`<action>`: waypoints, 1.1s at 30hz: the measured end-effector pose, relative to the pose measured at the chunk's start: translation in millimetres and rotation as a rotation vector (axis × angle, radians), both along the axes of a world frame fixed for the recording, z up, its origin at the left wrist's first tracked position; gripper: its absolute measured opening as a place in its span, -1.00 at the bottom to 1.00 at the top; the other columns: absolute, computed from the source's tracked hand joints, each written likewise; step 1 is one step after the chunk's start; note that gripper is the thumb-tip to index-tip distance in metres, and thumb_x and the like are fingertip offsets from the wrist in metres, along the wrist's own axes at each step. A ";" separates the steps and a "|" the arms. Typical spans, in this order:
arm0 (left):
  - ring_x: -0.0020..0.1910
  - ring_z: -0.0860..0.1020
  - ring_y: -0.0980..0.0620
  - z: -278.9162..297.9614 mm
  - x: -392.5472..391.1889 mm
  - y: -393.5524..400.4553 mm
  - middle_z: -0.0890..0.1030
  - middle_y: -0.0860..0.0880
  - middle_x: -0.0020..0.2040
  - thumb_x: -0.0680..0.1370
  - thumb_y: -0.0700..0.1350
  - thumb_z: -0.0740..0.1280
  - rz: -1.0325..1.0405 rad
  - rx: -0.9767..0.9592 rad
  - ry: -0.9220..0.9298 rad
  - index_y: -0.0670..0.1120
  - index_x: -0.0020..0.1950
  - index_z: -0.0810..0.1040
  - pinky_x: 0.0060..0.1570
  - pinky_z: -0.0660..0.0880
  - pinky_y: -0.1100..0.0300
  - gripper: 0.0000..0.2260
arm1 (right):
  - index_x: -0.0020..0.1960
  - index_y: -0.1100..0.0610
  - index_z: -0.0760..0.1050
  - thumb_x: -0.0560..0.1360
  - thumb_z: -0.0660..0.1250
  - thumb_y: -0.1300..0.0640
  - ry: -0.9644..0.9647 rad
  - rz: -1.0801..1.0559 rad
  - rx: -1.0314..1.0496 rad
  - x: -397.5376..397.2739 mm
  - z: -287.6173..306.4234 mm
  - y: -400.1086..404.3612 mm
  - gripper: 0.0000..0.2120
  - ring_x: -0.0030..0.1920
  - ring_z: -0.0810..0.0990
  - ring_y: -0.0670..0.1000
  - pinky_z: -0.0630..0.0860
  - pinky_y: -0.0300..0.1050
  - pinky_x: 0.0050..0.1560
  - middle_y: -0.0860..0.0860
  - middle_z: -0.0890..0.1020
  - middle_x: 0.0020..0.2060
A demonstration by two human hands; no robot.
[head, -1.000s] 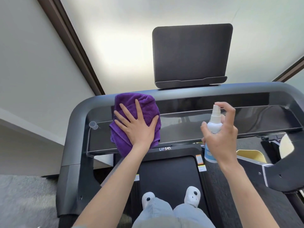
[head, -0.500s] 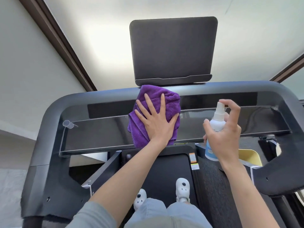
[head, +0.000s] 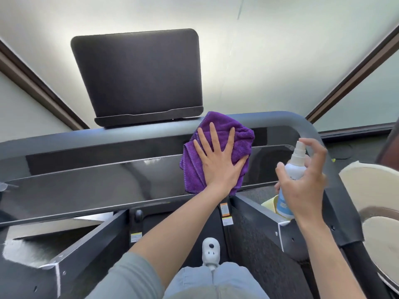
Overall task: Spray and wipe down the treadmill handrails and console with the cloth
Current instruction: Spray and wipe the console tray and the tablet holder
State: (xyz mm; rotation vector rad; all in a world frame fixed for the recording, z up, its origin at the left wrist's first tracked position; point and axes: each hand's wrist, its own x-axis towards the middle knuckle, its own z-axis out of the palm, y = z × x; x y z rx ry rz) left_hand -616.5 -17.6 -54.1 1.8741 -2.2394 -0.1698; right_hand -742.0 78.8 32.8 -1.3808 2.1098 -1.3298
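Note:
My left hand point(head: 218, 162) lies flat with spread fingers on a purple cloth point(head: 235, 134), pressing it against the glossy black console panel point(head: 108, 184) of the treadmill, right of its middle. The cloth's top edge reaches the grey handrail bar point(head: 129, 132) that runs across and curves down at the right. My right hand point(head: 302, 186) grips a white spray bottle point(head: 296, 160) upright at the console's right end, index finger raised over the nozzle. A dark tablet holder point(head: 138, 76) stands above the bar.
The treadmill belt and side frames point(head: 254, 236) lie below, with my legs and a white shoe point(head: 210, 253) on the belt. A round cream seat or pad point(head: 375, 197) sits at the right. A yellow object point(head: 271, 205) shows behind the bottle. White walls surround.
My left hand has slid the purple cloth rightward along the console, from its left part to right of centre. The right hand keeps the spray bottle in about the same pose.

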 end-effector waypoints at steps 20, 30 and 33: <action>0.56 -0.14 -0.26 2.3 -57.1 0.8 0.02 -0.10 0.60 0.56 0.32 0.12 -0.275 -0.066 0.027 0.20 0.43 0.38 0.48 -0.25 -0.19 -0.52 | 0.28 -0.09 0.28 0.49 0.36 0.36 -0.045 -0.009 -0.016 -52.5 -8.2 24.7 -0.46 -0.44 0.61 0.13 0.57 0.07 -0.26 0.12 0.56 -0.27; 0.56 -0.20 -0.22 1.8 83.7 5.8 -0.06 -0.06 0.61 0.55 0.35 0.05 0.025 -0.038 0.012 0.20 0.49 0.29 0.48 -0.20 -0.23 -0.46 | 0.31 -0.12 0.23 0.52 0.37 0.34 -0.041 0.288 0.015 16.0 -12.6 -29.2 -0.44 -0.44 0.58 0.21 0.58 0.22 -0.36 0.13 0.50 -0.36; 0.56 -0.20 -0.23 2.3 133.4 5.7 -0.07 -0.07 0.61 0.54 0.38 0.02 0.117 -0.033 0.018 0.20 0.49 0.27 0.48 -0.21 -0.24 -0.43 | 0.31 -0.15 0.20 0.53 0.38 0.34 -0.022 0.380 0.005 51.0 -6.2 -50.8 -0.41 -0.43 0.56 0.20 0.60 0.22 -0.28 0.12 0.49 -0.42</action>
